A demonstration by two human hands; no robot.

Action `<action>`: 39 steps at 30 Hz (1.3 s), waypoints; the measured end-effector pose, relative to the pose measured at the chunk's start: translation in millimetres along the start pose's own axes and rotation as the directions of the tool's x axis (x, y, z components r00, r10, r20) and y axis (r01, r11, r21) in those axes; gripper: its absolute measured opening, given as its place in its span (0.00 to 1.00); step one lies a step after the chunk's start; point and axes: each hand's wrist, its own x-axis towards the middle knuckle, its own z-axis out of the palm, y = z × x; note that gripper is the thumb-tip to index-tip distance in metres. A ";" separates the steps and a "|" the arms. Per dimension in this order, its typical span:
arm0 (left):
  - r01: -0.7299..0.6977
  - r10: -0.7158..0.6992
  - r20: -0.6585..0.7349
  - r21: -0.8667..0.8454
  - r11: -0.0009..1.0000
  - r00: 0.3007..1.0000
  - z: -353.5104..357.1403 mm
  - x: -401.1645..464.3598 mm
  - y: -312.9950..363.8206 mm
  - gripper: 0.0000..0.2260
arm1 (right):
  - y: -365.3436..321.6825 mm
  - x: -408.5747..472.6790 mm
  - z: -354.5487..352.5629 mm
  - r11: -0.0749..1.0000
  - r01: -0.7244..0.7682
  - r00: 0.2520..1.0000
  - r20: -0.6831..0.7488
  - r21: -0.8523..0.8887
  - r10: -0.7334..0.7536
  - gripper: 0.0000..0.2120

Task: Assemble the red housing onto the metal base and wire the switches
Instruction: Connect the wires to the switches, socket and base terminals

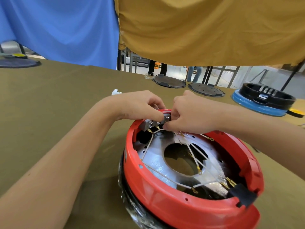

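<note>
- Housing [165,200], red, sits on metal base [158,156]; switches [153,123] at its far rim.
- Left hand [140,104] pinches switch block steady.
- Right hand [189,116] pinches something there, likely wire terminal; push straight, avoid bending.

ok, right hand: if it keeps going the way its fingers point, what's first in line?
The right hand points left, its fingers already at the grey switches on the red housing's far rim. Next in line would likely be the left hand gripping them from the other side; depth is unclear.
</note>
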 end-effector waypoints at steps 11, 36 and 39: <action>-0.008 0.008 -0.002 -0.016 1.000 1.000 0.6 -0.6 0.0 0.07 | 1.3 3.2 -10.8 1.000 0.002 0.994 0.110 -0.011 0.000 0.21; 0.040 -0.043 0.044 0.049 0.998 0.998 -4.3 -2.4 -3.0 0.14 | 29.0 5.0 -1.2 0.956 0.054 0.974 -0.228 0.289 0.014 0.08; 0.053 -0.056 0.064 0.037 0.998 0.996 -5.9 -4.1 -3.5 0.16 | 35.9 11.0 2.8 0.978 0.080 0.960 -0.279 0.190 -0.024 0.11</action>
